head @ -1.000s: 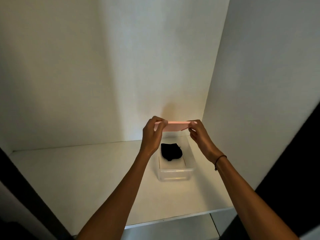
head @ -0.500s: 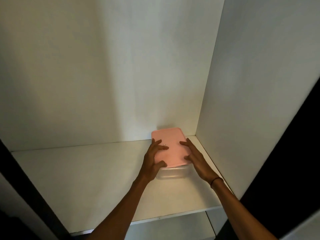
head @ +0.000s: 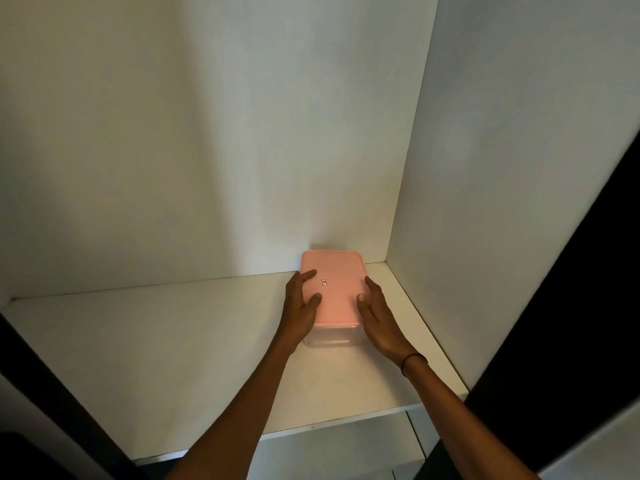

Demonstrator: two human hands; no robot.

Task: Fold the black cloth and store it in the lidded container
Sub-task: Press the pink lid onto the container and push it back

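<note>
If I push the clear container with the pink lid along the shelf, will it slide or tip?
Probably slide: the container looks low and broad. Its smooth plastic on the white shelf suggests little grip. It seems rigid and likely light.

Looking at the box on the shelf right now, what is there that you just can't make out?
- Box contents, head view: the pink lid covers the container.
- Whether the lid has snapped shut: left hand and right hand cover its side edges.
- Small mark on the lid: too small to read.
</note>
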